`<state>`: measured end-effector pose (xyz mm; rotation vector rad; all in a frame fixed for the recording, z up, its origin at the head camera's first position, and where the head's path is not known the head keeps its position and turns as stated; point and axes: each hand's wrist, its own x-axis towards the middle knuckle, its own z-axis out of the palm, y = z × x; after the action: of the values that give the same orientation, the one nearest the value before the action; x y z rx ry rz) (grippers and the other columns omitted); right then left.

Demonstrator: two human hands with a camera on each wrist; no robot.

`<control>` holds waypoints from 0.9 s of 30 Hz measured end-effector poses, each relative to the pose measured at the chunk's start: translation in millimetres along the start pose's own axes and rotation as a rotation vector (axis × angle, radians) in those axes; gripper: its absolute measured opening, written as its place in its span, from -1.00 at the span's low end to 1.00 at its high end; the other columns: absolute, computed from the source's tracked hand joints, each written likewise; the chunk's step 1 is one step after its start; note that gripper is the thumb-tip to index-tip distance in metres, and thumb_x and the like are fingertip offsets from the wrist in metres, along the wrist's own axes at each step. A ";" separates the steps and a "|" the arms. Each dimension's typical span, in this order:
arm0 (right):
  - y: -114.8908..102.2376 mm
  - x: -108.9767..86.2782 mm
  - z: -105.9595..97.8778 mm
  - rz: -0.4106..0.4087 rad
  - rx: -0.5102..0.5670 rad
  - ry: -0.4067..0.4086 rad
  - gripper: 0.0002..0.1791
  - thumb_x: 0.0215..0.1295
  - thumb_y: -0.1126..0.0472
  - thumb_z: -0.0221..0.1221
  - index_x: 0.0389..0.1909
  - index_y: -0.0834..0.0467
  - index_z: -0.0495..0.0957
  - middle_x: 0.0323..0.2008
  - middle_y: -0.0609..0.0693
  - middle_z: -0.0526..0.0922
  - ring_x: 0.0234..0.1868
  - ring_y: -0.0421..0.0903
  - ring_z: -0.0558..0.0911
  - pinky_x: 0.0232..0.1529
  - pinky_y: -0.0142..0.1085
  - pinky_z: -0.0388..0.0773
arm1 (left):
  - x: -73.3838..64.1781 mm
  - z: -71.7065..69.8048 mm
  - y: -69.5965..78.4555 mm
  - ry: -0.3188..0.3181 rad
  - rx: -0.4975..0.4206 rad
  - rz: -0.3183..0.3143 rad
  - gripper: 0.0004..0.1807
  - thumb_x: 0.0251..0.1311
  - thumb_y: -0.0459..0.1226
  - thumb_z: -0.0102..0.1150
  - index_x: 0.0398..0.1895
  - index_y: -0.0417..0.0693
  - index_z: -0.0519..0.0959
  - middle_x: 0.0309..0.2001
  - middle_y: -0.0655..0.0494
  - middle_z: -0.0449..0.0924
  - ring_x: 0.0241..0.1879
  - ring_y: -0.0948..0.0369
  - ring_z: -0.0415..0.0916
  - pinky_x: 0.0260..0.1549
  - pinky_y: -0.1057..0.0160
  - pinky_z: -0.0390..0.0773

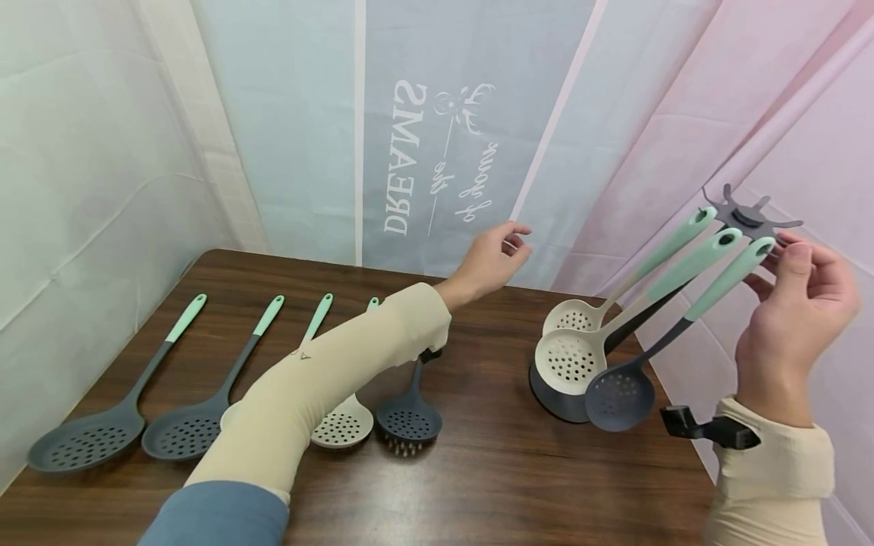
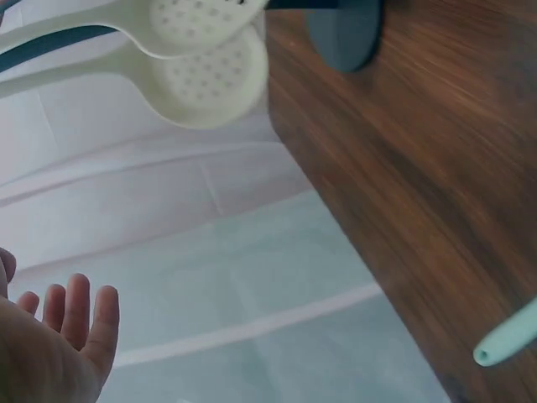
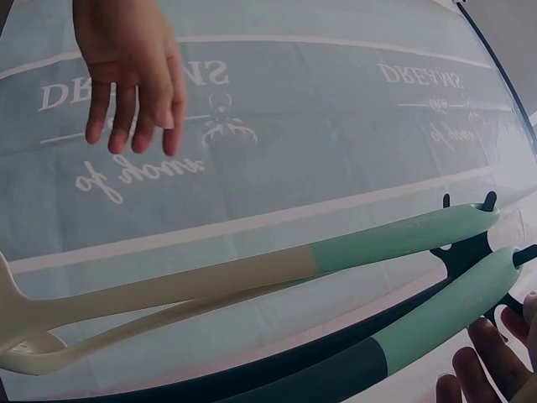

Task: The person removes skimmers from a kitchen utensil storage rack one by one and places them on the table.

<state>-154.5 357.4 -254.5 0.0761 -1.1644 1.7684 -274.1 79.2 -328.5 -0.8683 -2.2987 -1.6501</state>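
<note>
Your right hand (image 1: pixel 795 303) pinches mint handle tip of dark skimmer (image 1: pixel 672 341) at rack hook (image 1: pixel 749 218); light, stiff, smooth. Left hand (image 1: pixel 488 262) relaxed, holding nothing.

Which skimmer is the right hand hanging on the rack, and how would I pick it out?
Look at the rack at the table's right edge, where three skimmers hang by mint handles. The right hand pinches the top of the nearest skimmer. Its bowl and shaft are dark grey; the two behind it are cream.
</note>
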 end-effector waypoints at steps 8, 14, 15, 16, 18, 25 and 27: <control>1.2 1.0 0.0 -0.004 0.012 -0.009 -0.81 0.34 0.40 0.28 -0.17 0.50 0.62 -0.23 0.27 0.67 -0.28 0.06 0.71 -0.47 -0.38 0.66 | 10.7 19.2 25.9 -0.049 -0.060 0.029 -0.60 0.48 -0.22 0.13 0.30 -0.12 0.52 -0.04 0.04 0.62 -0.11 0.25 0.58 -0.13 0.44 0.54; 1.0 0.6 0.4 -0.016 0.014 -0.007 -0.83 0.35 0.40 0.27 -0.19 0.49 0.62 -0.25 0.27 0.66 -0.28 0.06 0.71 -0.48 -0.39 0.66 | 16.9 31.8 43.8 -0.101 -0.094 0.030 -0.58 0.49 -0.19 0.12 0.34 -0.07 0.49 0.01 0.07 0.61 -0.07 0.29 0.56 -0.14 0.48 0.53; 0.8 0.4 0.3 -0.017 0.009 -0.008 -0.81 0.34 0.39 0.28 -0.18 0.49 0.62 -0.24 0.27 0.66 -0.28 0.06 0.71 -0.47 -0.39 0.66 | 17.7 34.0 46.4 -0.103 -0.098 0.037 -0.58 0.49 -0.19 0.12 0.34 -0.07 0.49 0.01 0.07 0.61 -0.08 0.29 0.56 -0.14 0.48 0.53; 0.5 0.2 0.3 -0.018 0.007 -0.008 -0.81 0.33 0.38 0.29 -0.18 0.49 0.63 -0.24 0.27 0.66 -0.27 0.06 0.71 -0.47 -0.39 0.66 | 18.7 35.9 48.8 -0.109 -0.101 0.039 -0.58 0.49 -0.19 0.12 0.34 -0.08 0.49 0.01 0.07 0.61 -0.08 0.30 0.56 -0.13 0.49 0.52; 0.4 -0.1 0.4 -0.020 0.016 -0.006 -0.79 0.32 0.37 0.31 -0.18 0.49 0.62 -0.24 0.27 0.66 -0.28 0.07 0.71 -0.47 -0.38 0.66 | 20.8 40.3 53.3 -0.116 -0.103 0.045 -0.58 0.50 -0.19 0.11 0.34 -0.08 0.49 0.01 0.08 0.61 -0.08 0.31 0.57 -0.13 0.51 0.51; -0.8 -1.7 0.5 -0.020 0.013 -0.009 -0.74 0.30 0.35 0.33 -0.15 0.50 0.62 -0.22 0.28 0.65 -0.27 0.08 0.71 -0.45 -0.38 0.67 | 25.0 55.5 69.3 -0.165 -0.140 0.009 -0.55 0.49 -0.13 0.13 0.38 0.01 0.47 0.02 0.19 0.60 -0.06 0.39 0.55 -0.10 0.56 0.48; -0.9 -2.0 0.9 -0.023 0.006 -0.012 -0.75 0.31 0.35 0.32 -0.16 0.50 0.62 -0.22 0.28 0.66 -0.27 0.07 0.71 -0.45 -0.38 0.67 | 25.1 59.3 73.7 -0.180 -0.146 0.003 -0.53 0.47 -0.11 0.16 0.39 0.05 0.46 0.03 0.21 0.60 -0.07 0.42 0.54 -0.11 0.56 0.48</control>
<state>-153.2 355.4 -254.5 0.1035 -1.1622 1.7531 -242.8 157.8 -279.2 -1.0917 -2.3105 -1.8261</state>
